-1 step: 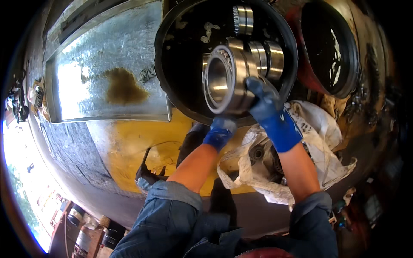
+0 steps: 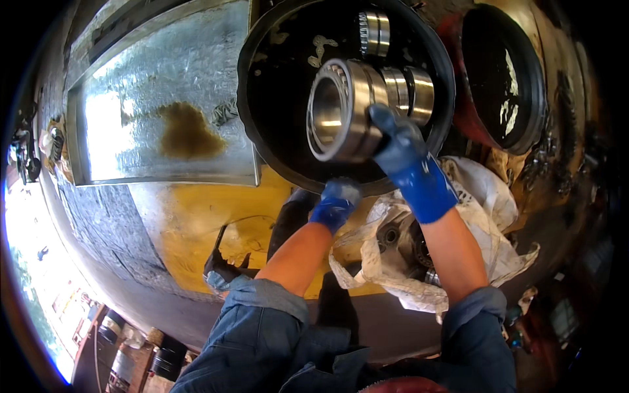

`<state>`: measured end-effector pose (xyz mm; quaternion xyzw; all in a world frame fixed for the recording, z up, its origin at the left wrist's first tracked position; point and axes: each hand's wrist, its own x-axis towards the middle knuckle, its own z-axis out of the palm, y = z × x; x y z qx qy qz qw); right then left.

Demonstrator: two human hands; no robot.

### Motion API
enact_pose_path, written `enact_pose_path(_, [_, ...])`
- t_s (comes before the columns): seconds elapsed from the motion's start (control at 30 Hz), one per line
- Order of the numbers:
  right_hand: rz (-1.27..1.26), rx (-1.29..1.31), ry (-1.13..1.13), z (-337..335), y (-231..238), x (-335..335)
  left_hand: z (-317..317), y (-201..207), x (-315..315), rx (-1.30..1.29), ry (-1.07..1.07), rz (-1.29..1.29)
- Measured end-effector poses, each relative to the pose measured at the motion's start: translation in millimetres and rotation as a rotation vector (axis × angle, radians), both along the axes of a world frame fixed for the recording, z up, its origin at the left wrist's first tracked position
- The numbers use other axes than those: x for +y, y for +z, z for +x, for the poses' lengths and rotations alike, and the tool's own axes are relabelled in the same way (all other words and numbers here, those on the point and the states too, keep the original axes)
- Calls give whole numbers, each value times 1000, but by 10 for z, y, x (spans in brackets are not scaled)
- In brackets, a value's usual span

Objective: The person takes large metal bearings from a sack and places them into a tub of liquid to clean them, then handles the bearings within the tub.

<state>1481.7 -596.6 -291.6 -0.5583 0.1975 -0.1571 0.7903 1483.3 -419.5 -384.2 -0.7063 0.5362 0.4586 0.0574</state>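
A large shiny roller bearing (image 2: 358,98) is held tilted over a round black tub (image 2: 246,111), its bore facing left. My right hand (image 2: 407,154), in a blue and grey coated glove, grips the bearing's right side. The thumb lies on the outer ring, and the other fingers are mostly hidden. My left hand (image 2: 339,198), gloved alike, is at the tub's near rim, below the bearing and apart from it; its fingers are hidden. Behind the held bearing, more bearings (image 2: 419,95) sit in the tub, and another bearing (image 2: 374,33) lies at the far side.
Left of the tub lies a shallow metal tray (image 2: 151,78) with a brown oily puddle. A red drum (image 2: 462,98) holding dark liquid stands at the right. A white woven sack (image 2: 400,281) with metal parts in it lies near my right forearm. The floor (image 2: 196,229) is partly yellow.
The bearing has moved slightly up and left in the view, with my right hand on it. A gap now shows between it and my left hand, which has barely moved.
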Motion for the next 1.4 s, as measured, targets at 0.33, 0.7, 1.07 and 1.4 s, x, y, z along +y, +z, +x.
enact_pose_path(0.33, [-156, -112, 74, 2018, -1742, -1204, -149, -232, 67, -9, 181, -238])
enact_pose_path(0.7, [-678, 699, 522, 2640, -546, -861, -54, -156, 275, 7, 201, -191])
enact_pose_path(1.07, [-1147, 1158, 316, 2838, -1136, 27, -130, -186, 100, -87, 242, -297])
enact_pose_path(1.4, [-1370, 962, 235, 2406, -829, -48, 17, -124, 149, 2, 99, -57])
